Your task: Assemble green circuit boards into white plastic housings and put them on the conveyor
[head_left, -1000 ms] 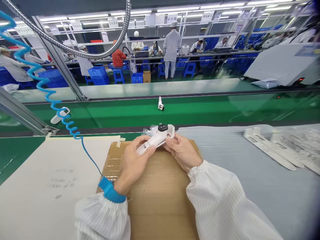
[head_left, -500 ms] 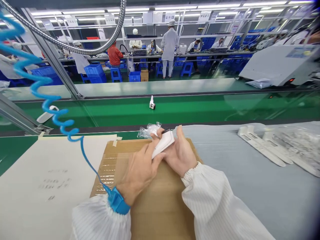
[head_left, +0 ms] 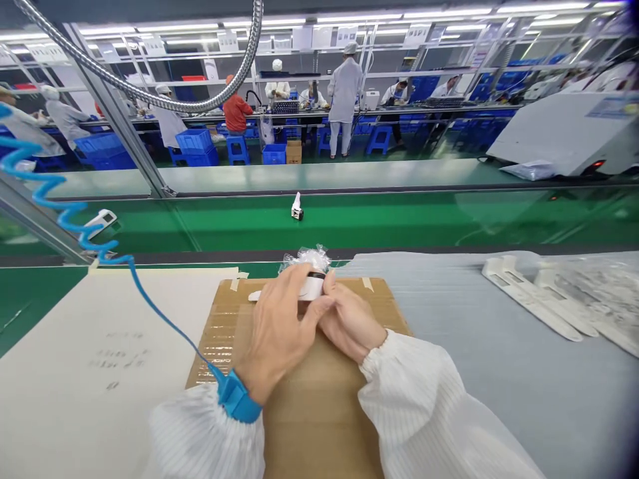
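A white device with a black end (head_left: 312,286) is held between both hands above the cardboard (head_left: 324,399). My left hand (head_left: 279,326), with a blue wrist strap (head_left: 237,398), is closed over its top and side; a slim white tip sticks out to the left of the fingers. My right hand (head_left: 352,316) grips the device's right end, its fingers partly hidden. Just behind the hands lies crumpled clear plastic (head_left: 312,256). Several flat white parts (head_left: 532,296) rest on the grey sheet (head_left: 449,306) at the right, some under clear plastic.
On the green belt (head_left: 379,223) lie a small white-and-black part (head_left: 297,207) and a white device (head_left: 101,223). A coiled blue cord (head_left: 64,206) hangs at the left, near a metal post (head_left: 117,113). Beyond the belt, people work at benches.
The device has turned from a slant to nearly level, its tip now pointing left. My left fingers have moved over it. The belt items have shifted, and the coiled cord has swung left.
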Demonstrator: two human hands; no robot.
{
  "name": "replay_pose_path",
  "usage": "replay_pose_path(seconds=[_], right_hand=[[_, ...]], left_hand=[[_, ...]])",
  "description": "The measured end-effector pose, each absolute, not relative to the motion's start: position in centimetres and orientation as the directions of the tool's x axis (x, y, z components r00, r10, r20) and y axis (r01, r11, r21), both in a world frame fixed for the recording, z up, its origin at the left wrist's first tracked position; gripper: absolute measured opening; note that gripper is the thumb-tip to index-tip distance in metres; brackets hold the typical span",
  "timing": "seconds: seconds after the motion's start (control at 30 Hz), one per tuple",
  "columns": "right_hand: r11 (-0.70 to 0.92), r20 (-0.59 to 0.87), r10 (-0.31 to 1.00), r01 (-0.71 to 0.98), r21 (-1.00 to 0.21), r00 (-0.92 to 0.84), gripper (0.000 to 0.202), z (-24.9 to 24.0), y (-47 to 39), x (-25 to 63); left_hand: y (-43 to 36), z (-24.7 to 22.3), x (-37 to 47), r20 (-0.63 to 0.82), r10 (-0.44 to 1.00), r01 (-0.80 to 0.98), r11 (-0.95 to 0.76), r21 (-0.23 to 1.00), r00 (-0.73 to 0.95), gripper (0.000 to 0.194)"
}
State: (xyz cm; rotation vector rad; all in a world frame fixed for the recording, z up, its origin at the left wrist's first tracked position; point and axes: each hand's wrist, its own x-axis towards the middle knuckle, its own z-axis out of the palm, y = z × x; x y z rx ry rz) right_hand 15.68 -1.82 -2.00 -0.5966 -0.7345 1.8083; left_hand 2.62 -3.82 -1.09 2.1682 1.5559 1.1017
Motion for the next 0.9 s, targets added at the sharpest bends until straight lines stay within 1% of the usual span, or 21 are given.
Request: replay_pose_path(seconds=[0.07,0.1,0.2,0.3,0.37,0.43,0.5,0.53,0.6,0.67,0.7,0.73,0.77,0.8,0.9], right_hand=[[-0.239,-0.04,0.95,-0.638,-0.732,-0.31,0.029,-2.2,-2.2,15.1],[-0.233,-0.037,0.952,-0.641,-0.732,-0.304,0.03,-2.2,-2.3,15.0],[-0.237,-0.043,0.952,-0.642,-0.729,-0.303,0.031,-2.0,-2.3,15.0],[-0.246,-0.058,0.951,-0.634,-0.733,-0.302,0.027,-1.9,-2.1,15.3],[-0.264,-0.077,0.949,-0.637,-0.724,-0.305,0.029,-2.0,-1.9,15.6],[-0.271,-0.084,0.948,-0.643,-0.716,-0.306,0.032,-2.3,-1.5,15.9],[-0.238,-0.081,0.961,-0.635,-0.735,-0.266,0.035,-2.7,-1.1,16.3],[-0.214,-0.088,0.97,-0.622,-0.753,-0.227,0.035,-2.9,-0.9,16.5],[-0.195,-0.128,0.98,-0.589,-0.784,-0.153,0.033,-3.4,-0.5,16.8],[-0.218,-0.185,0.976,-0.565,-0.796,-0.116,0.03,-4.0,-0.3,17.0],[-0.229,-0.204,0.973,-0.56,-0.796,-0.108,0.029,-4.2,-0.2,17.1],[-0.233,-0.215,0.972,-0.558,-0.797,-0.1,0.029,-4.4,-0.1,17.1],[-0.23,-0.216,0.972,-0.556,-0.799,-0.091,0.03,-4.6,-0.1,17.2],[-0.226,-0.216,0.973,-0.554,-0.802,-0.083,0.031,-4.7,-0.1,17.1],[-0.226,-0.222,0.972,-0.544,-0.808,-0.074,0.035,-4.9,-0.1,17.0]], left_hand=[[-4.0,-0.8,3.0,0.471,0.865,0.694,-0.446,0.565,0.173,0.033],[-4.1,-0.6,3.2,0.493,0.851,0.699,-0.465,0.543,0.184,0.031],[-4.1,-0.3,3.6,0.536,0.822,0.701,-0.498,0.51,0.194,0.029],[-3.8,-0.5,3.4,0.537,0.821,0.682,-0.506,0.528,0.192,0.028],[-3.5,-0.9,2.9,0.512,0.827,0.661,-0.521,0.54,0.234,0.032],[-3.1,-1.3,2.0,0.446,0.851,0.656,-0.506,0.56,0.276,0.043],[-2.7,-1.8,0.8,0.328,0.911,0.666,-0.408,0.625,0.25,0.049],[-2.3,-1.9,0.1,0.253,0.944,0.655,-0.33,0.679,0.213,0.048],[-1.3,-1.9,-1.7,0.096,0.983,0.57,-0.168,0.804,0.154,0.046],[0.6,-1.4,-3.8,-0.008,0.994,0.473,-0.043,0.88,0.106,0.05],[1.8,-1.1,-5.0,-0.035,0.998,0.463,0.003,0.886,0.061,0.051],[3.2,-0.6,-6.1,-0.036,0.999,0.5,0.04,0.865,-0.017,0.05],[4.8,-0.1,-7.2,-0.025,0.994,0.585,0.085,0.806,-0.11,0.048],[6.5,0.4,-8.3,-0.015,0.986,0.633,0.119,0.765,-0.167,0.047],[11.7,1.6,-10.4,0.008,0.964,0.727,0.196,0.658,-0.267,0.052]])
